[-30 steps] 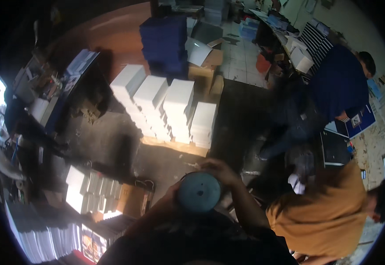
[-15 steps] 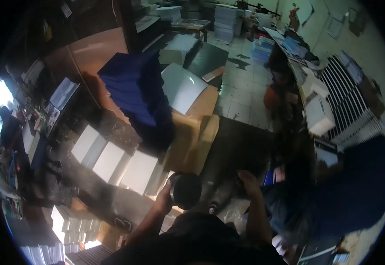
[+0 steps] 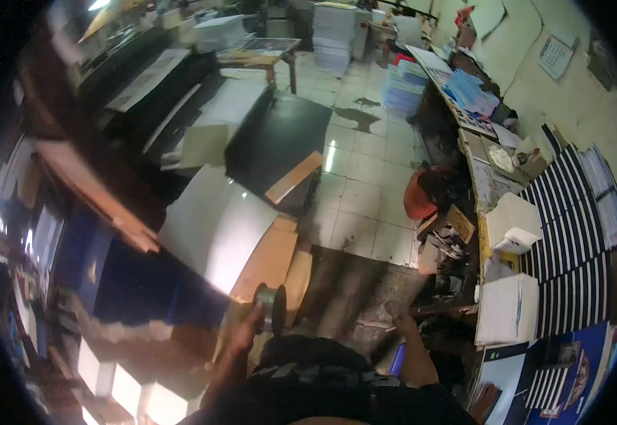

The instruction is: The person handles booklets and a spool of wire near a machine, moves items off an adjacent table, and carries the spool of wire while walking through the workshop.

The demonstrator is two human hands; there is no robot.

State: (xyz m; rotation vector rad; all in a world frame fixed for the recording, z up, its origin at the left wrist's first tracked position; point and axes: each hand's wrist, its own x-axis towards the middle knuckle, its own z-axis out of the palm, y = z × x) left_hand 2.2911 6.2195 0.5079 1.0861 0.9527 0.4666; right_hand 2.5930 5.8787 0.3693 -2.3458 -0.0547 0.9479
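Note:
My left hand point(image 3: 249, 327) is closed round a dark round spool point(image 3: 271, 306), its flat face turned to the right. The spool is in front of my body, near the corner of a tan board point(image 3: 269, 263). My right hand point(image 3: 406, 327) hangs over the dark floor with its fingers bent together. A thin pale bit shows at those fingertips, but blur hides what it is. Beside the right forearm is a narrow blue-purple thing point(image 3: 397, 360); whether the hand holds it I cannot tell.
A large white sheet point(image 3: 216, 219) lies on the left. White paper blocks point(image 3: 126, 389) stand at lower left. On the right, a long bench point(image 3: 472, 184) carries white paper stacks point(image 3: 508, 309) and black-and-white striped piles point(image 3: 570, 248). An orange object point(image 3: 420, 198) sits beneath it. Another person point(image 3: 407, 32) is far off.
My view has swung to the right, bringing the bench into fuller view and pushing the blue stack to the lower left. The spool, still in my left hand, has turned more edge-on.

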